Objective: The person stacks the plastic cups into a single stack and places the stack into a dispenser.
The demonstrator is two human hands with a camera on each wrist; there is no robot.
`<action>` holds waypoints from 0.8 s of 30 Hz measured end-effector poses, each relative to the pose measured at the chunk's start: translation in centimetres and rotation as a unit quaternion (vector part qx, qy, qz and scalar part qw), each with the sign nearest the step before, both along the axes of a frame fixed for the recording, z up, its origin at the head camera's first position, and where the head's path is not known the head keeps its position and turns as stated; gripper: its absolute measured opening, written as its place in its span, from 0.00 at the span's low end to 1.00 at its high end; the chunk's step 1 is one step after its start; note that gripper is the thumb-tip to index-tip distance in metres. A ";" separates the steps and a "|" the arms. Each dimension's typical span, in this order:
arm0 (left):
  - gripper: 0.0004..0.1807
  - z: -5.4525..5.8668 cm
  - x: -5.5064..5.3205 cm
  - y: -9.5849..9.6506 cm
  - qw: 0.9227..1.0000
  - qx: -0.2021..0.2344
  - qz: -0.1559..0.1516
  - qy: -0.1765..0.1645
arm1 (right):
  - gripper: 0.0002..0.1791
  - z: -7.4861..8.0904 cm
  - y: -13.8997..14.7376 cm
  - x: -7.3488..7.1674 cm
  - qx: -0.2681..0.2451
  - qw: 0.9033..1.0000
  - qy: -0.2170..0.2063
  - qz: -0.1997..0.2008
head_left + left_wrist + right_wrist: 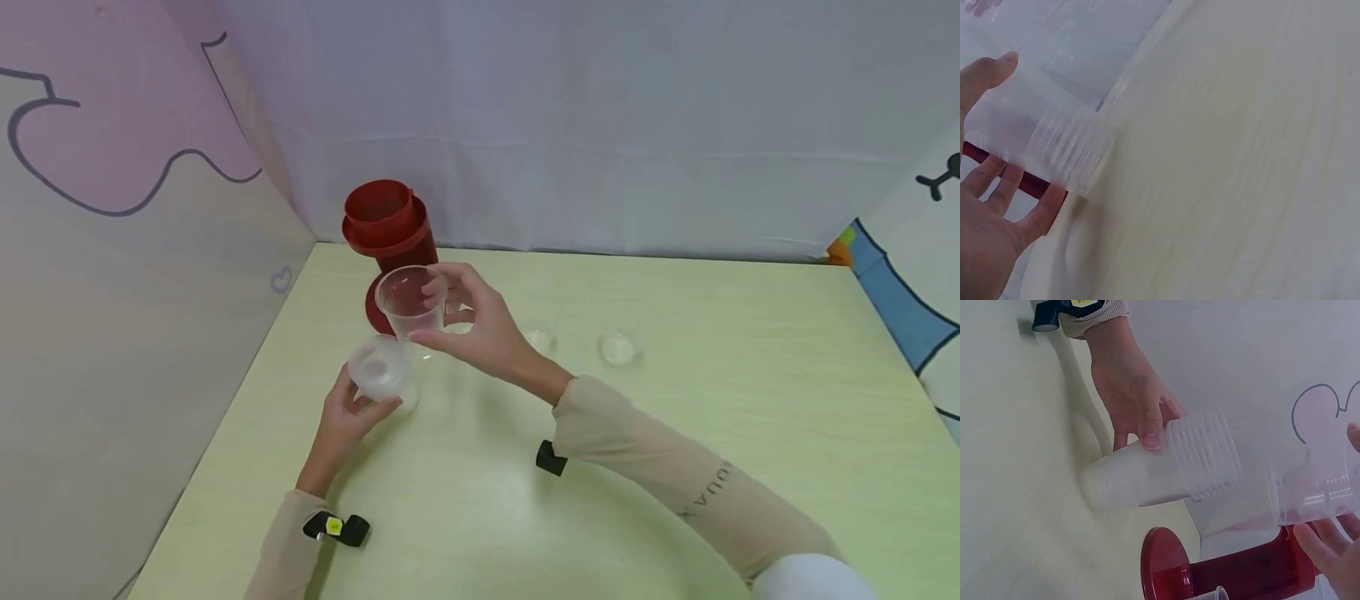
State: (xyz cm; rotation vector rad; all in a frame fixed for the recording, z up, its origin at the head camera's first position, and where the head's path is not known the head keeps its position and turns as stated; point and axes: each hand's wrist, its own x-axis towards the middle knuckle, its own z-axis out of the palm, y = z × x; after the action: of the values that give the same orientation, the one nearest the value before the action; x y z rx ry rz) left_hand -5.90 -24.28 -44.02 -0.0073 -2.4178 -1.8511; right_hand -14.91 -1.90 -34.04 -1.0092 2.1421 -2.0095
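Nearest the camera, a rounded white patch (813,579), unclear what, meets the bottom edge beside a beige fabric sleeve with dark lettering (705,492). At the sleeve's end the right hand (487,333) pinches one clear plastic cup (411,293) between thumb and fingers; the left hand (345,425) curls round a nested stack of clear plastic cups (378,367) just beside it. Whether cup and stack touch, I cannot tell.

As I judge it, separating cups is partly done: two clear round cups, one nearer (540,341) and one farther right (618,347), stand on the pale wooden bench (750,383), while several are left nested.

Behind the cup, a red plastic cylinder with a flared collar (386,242) crowds the back left corner, near the pale cloth wall (600,150). The bench's left edge runs near the left hand; rightward and frontward seem to offer most room.
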 end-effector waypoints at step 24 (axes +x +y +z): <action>0.41 0.0 0.0 -0.1 1.000 0.001 -0.008 0.002 | 0.36 3.2 -2.6 2.3 0.016 0.997 0.004 0.070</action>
State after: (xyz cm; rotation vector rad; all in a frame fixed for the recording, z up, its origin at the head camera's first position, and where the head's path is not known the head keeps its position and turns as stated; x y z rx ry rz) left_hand -5.90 -24.37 -44.01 -0.0291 -2.4207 -1.8577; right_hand -12.62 -4.49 -30.84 -1.1307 2.0393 -1.9050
